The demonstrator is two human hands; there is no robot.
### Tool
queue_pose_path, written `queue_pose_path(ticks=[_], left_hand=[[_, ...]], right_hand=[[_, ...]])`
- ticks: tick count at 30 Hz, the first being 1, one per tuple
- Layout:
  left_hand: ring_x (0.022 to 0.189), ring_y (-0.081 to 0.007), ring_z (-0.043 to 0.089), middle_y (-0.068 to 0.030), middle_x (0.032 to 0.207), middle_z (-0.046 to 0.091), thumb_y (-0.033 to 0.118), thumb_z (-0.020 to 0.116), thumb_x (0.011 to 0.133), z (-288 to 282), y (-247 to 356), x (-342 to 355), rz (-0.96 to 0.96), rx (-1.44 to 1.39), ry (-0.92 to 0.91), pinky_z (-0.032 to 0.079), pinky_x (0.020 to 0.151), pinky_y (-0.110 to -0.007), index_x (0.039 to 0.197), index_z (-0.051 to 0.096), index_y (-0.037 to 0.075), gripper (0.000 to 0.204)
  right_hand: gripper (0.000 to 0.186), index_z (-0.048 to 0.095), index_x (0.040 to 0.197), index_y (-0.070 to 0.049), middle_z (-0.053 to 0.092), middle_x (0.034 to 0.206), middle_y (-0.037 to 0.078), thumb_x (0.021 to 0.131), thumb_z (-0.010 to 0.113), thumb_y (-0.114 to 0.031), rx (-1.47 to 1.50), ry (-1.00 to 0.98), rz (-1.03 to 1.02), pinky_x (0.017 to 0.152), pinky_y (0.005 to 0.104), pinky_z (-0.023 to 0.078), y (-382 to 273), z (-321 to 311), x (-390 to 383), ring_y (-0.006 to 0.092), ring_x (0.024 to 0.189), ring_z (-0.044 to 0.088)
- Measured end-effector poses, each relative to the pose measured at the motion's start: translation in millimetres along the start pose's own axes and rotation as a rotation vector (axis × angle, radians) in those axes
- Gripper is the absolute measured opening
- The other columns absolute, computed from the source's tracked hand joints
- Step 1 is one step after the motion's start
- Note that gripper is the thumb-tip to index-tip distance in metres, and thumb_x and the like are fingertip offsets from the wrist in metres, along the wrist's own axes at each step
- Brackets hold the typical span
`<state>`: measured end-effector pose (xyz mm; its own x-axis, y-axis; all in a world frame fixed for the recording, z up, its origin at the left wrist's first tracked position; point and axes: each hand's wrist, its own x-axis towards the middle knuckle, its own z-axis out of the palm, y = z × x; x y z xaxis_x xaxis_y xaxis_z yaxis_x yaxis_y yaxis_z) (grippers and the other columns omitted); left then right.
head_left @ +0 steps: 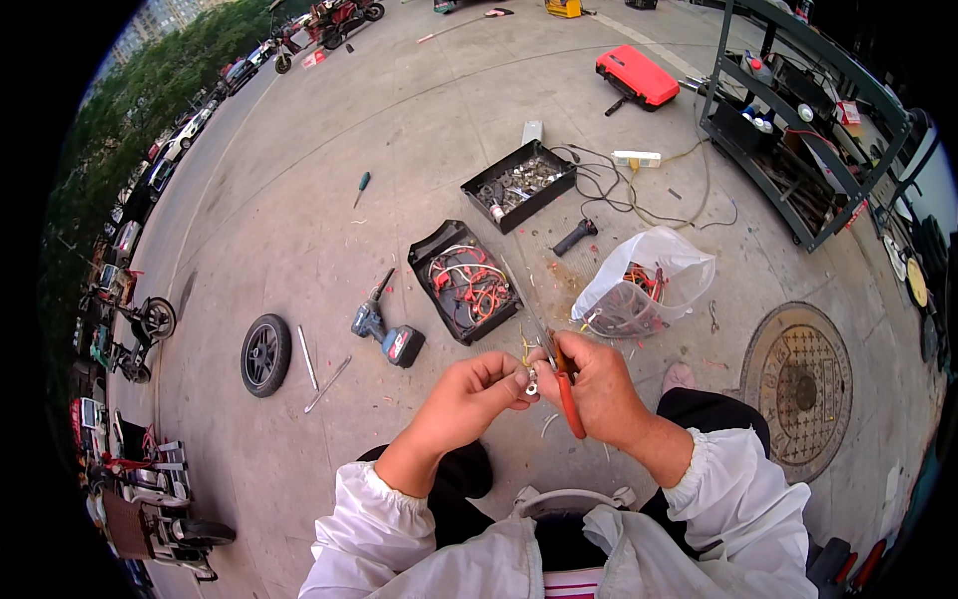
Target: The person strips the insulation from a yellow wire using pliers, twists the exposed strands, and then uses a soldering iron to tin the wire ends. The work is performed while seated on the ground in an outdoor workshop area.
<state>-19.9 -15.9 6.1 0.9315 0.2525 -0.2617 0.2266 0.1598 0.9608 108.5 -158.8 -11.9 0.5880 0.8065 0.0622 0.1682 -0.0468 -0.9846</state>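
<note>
– The left hand [474,399], how does it stand?
– Narrow, thumb and forefinger pinching a small shiny metal piece [532,382], which sits between the two hands at the pliers' side
– And the right hand [599,389]?
– Wrapped round one pair of red-handled pliers [571,404], their head toward eleven o'clock
– Any writing?
– Taking the hands as the clock's centre, the round manhole cover [801,389] at three o'clock has raised markings, and the battery [404,345] of the one drill [369,321], at ten, carries a pale mark; both are too small for me to read
– Count the rest, then
– Two black trays: a wire tray [435,238] at eleven, filled with red and white wires [469,280], and a parts tray [541,207] at twelve, its metal parts [524,180] too jumbled to count; one see-through bag [679,262] at two, with more wires inside
– Farther out?
– One wheel [266,356] at nine, with two metal rods [307,357] just beside it; one screwdriver [363,182] between ten and eleven; one white power strip [636,159] at one, and one red case [639,77] beyond it
</note>
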Motion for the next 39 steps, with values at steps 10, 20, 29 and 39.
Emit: queue_pose_path(ticks=[10,20,29,39], left_hand=[[0.08,-0.0094,0.06,0.0,0.085,0.062,0.022,0.055,0.102,-2,-6,1,-0.133,-0.082,-0.04,0.051,0.075,-0.025,0.098,0.063,0.002,0.022],[0.079,-0.0078,0.052,0.0012,0.083,0.06,0.014,0.055,0.101,-1,1,1,0.111,0.272,-0.056,0.045,0.073,-0.025,0.1,0.065,0.0,0.018],[0.087,-0.0118,0.059,-0.0042,0.094,0.068,0.009,0.052,0.101,-7,5,2,0.2,0.103,-0.235,0.048,0.081,-0.028,0.105,0.066,-0.002,0.018],[0.085,-0.012,0.058,-0.0027,0.095,0.064,0.013,0.051,0.102,-1,6,1,0.178,0.02,-0.216,0.049,0.081,-0.028,0.106,0.063,-0.002,0.019]], right_hand=[[0.012,0.062,0.093,0.0,0.058,0.077,0.0,0.089,0.064,-0.011,-0.025,-0.019,-0.058,0.062,0.0251,0.043,4,0,3,0.0074,0.07,0.051],[0.013,0.058,0.095,0.0,0.059,0.079,0.004,0.093,0.056,-0.013,0.583,-0.216,0.26,0.064,0.0268,0.049,10,-3,5,0.0126,0.069,0.057],[0.015,0.056,0.098,0.002,0.056,0.08,0.006,0.094,0.055,-0.012,1.091,-0.281,0.376,0.069,0.0319,0.054,13,-2,-2,0.0149,0.072,0.056],[0.019,0.058,0.1,0.001,0.058,0.083,0.005,0.094,0.058,-0.017,0.767,-0.181,0.249,0.068,0.0276,0.054,-1,-8,-9,0.0116,0.071,0.059]])
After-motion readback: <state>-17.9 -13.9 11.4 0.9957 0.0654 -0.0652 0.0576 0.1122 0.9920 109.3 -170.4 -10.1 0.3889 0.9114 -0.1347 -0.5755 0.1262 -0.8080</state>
